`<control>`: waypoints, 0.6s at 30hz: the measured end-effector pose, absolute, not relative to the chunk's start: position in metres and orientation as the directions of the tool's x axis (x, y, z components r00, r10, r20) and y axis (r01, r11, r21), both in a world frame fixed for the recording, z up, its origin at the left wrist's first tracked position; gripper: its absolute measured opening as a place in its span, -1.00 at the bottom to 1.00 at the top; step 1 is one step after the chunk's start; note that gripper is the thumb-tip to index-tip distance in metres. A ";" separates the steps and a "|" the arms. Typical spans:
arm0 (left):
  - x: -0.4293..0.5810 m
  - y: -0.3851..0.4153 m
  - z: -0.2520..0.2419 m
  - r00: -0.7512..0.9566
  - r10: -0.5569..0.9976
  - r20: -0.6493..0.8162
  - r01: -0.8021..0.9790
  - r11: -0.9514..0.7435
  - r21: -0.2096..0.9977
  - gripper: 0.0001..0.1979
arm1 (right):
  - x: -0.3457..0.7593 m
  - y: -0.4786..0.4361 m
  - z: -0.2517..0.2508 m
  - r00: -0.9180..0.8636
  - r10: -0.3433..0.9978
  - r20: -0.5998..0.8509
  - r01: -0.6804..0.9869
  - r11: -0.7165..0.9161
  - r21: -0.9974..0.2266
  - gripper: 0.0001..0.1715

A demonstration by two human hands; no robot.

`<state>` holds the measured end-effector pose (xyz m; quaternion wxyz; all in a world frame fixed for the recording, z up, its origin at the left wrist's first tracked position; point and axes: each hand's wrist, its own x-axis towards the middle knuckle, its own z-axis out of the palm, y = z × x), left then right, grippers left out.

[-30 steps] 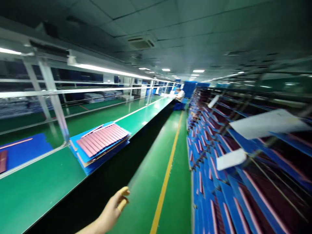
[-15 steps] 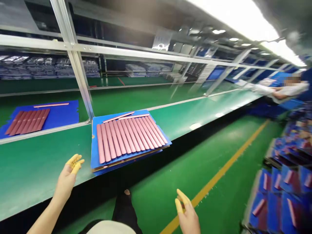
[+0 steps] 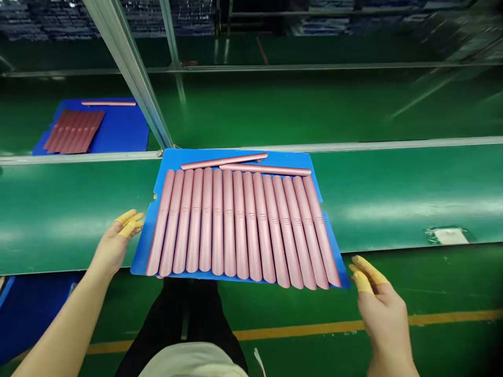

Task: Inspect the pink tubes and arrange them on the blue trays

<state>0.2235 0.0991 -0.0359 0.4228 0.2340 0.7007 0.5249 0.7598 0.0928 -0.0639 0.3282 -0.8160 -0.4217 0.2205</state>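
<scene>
A blue tray lies on the green belt in front of me, jutting over its near edge. Several long pink tubes lie side by side on it, and two more lie crosswise at its far end. My left hand is at the tray's left edge, fingers apart, with yellow finger cots, holding nothing. My right hand hovers just off the tray's near right corner, fingers loosely apart, also in yellow cots, empty.
A second blue tray with several darker pink tubes lies on the far belt at left. A slanted metal post rises behind the near tray. A white label sits on the belt at right. A yellow floor line runs below.
My view has swung from the aisle to face the belt. Both hands have come up to the two sides of the near tray.
</scene>
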 end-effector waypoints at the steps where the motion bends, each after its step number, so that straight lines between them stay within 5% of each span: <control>1: 0.224 0.103 -0.034 -0.540 0.762 -0.357 -0.130 0.343 0.930 -0.51 | 0.760 0.099 -0.066 0.543 0.832 -0.117 0.516 -0.440 -0.735 -0.45; 14: 0.231 0.161 -0.032 -0.449 0.747 -0.490 -0.006 0.545 0.838 -0.55 | 0.753 0.133 -0.065 0.487 0.776 -0.401 0.050 -0.483 -0.874 -0.42; 18: 0.231 0.176 -0.035 -0.483 0.747 -0.458 0.128 0.577 0.807 -0.52 | 0.752 0.140 -0.058 0.416 0.803 -0.426 0.046 -0.487 -0.872 -0.43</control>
